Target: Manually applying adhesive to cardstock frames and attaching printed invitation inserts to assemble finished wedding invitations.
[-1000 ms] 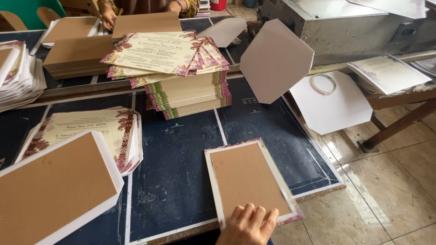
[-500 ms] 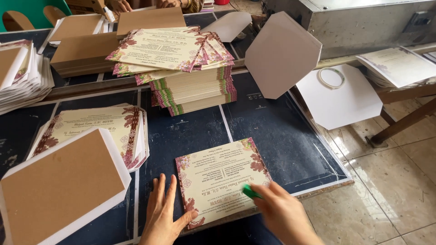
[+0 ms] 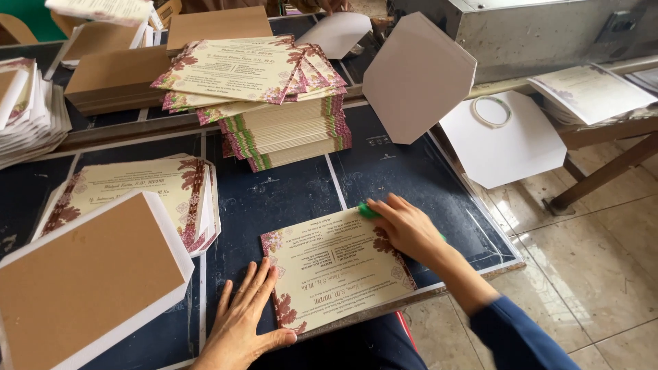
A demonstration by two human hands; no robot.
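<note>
A tall stack of printed cards (image 3: 288, 133) stands mid-surface; left of it lie brown boards (image 3: 113, 79), right of it a grey hexagonal sheet (image 3: 418, 79).

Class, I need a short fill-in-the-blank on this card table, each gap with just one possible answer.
1. The left hand lies flat on the card's ____ edge.
2. The right hand presses a small ____ tool on the card.
3. The card has a ____ border.
4. The tall stack stands ____ the card.

Missing: left; green; floral; behind

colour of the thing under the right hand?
Green; small tool under the right hand, head view.
</note>
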